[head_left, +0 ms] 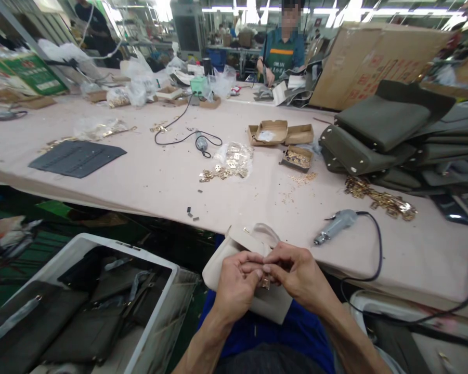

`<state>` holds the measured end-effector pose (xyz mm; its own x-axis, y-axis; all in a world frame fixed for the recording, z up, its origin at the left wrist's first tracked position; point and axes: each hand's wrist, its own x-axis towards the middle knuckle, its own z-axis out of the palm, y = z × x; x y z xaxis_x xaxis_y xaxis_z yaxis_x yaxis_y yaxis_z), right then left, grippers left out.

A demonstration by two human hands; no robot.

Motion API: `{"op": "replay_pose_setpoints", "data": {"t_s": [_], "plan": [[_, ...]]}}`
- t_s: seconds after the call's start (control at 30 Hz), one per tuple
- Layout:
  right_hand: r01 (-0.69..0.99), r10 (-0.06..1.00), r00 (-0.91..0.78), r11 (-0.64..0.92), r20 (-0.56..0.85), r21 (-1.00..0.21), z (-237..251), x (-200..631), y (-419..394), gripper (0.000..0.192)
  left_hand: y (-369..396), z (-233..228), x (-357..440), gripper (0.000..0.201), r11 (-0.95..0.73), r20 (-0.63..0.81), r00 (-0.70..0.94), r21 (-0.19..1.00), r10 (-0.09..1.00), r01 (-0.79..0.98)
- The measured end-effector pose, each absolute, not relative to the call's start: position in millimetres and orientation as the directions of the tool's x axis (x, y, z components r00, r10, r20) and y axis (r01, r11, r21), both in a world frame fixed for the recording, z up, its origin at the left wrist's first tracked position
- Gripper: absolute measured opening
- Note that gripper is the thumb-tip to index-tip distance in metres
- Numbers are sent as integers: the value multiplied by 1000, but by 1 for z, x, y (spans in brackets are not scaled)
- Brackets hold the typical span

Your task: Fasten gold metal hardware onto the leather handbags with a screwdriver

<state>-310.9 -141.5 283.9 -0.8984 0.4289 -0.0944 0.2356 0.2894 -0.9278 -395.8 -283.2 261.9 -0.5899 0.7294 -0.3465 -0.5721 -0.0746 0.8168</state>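
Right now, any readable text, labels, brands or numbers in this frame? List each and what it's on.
None can be quoted with confidence.
Green carton, far left: white print, too blurred to read.
Large cardboard box: red stamped marks, too small to read.
Co-worker's green apron: small chest lettering, blurred.
Beige bag held by left hand and right hand: no visible text.

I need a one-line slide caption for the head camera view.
Both hands, left hand and right hand, pinch a small gold fitting on a beige bag.
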Motion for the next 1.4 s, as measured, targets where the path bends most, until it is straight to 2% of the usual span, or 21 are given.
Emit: {"op": "replay_pose_setpoints", "data": {"t_s": [0.1, 0.23, 0.3, 0.37, 0.53, 0.63, 0.7, 0.77, 0.83, 0.93, 1.0, 1.03, 1.1, 1.23, 1.33, 1.4], "plan": [[216, 438, -898, 352, -43, -911, 282, -311, -145, 5, -286, 260, -396, 30, -69, -353, -593, 817, 724, -572], [255, 447, -888, 291, -104, -922, 279, -311, -148, 4, -289, 253, -396, 36, -57, -354, -610, 833, 709, -550], [243, 448, -890, 317, -81, -917, 280, -309, -149, 5, -289, 249, -396, 37, -47, -361, -623, 841, 694, -539], [164, 428, -903, 414, 33, -895, 281, -306, -151, 10, -288, 248, -395, 35, -42, -375, -639, 842, 672, -538], [-113, 208, -932, 610, 296, -784, 271, -291, -156, 34, -286, 253, -390, 23, 29, -405, -667, 866, 625, -499], [-197, 197, -878, 683, 437, -703, 251, -281, -158, 42, -284, 256, -384, 19, 65, -408, -677, 879, 612, -472], [-212, 219, -849, 693, 481, -689, 238, -279, -157, 41, -283, 256, -382, 19, 50, -421, -665, 864, 617, -501], [-197, 255, -852, 654, 458, -730, 231, -280, -153, 36, -285, 257, -381, 19, 19, -400, -639, 856, 657, -516], [-171, 269, -883, 580, 385, -796, 232, -283, -148, 27, -289, 262, -380, 21, -2, -309, -630, 897, 712, -443], [-102, 214, -948, 496, 236, -862, 245, -288, -142, 14, -295, 273, -381, 13, 32, -83, -716, 996, 693, -84], [-33, 196, -970, 486, 146, -873, 254, -292, -139, 14, -295, 277, -386, 16, 67, 74, -749, 985, 658, 156], [-1, 201, -973, 486, 113, -874, 257, -293, -138, 17, -293, 277, -389, 17, 76, 116, -746, 973, 656, 218], [53, 227, -972, 479, 65, -876, 261, -294, -136, 23, -286, 275, -394, 17, 79, 110, -733, 973, 671, 218], [113, 272, -962, 423, 7, -899, 265, -289, -134, 34, -272, 267, -399, 15, 105, -4, -728, 990, 686, 94], [111, 314, -949, 398, 22, -911, 262, -286, -138, 35, -267, 265, -398, 17, 148, -10, -723, 981, 691, 127], [111, 386, -920, 414, 63, -904, 257, -286, -141, 36, -264, 265, -396, 18, 174, -3, -733, 972, 680, 157]]}}
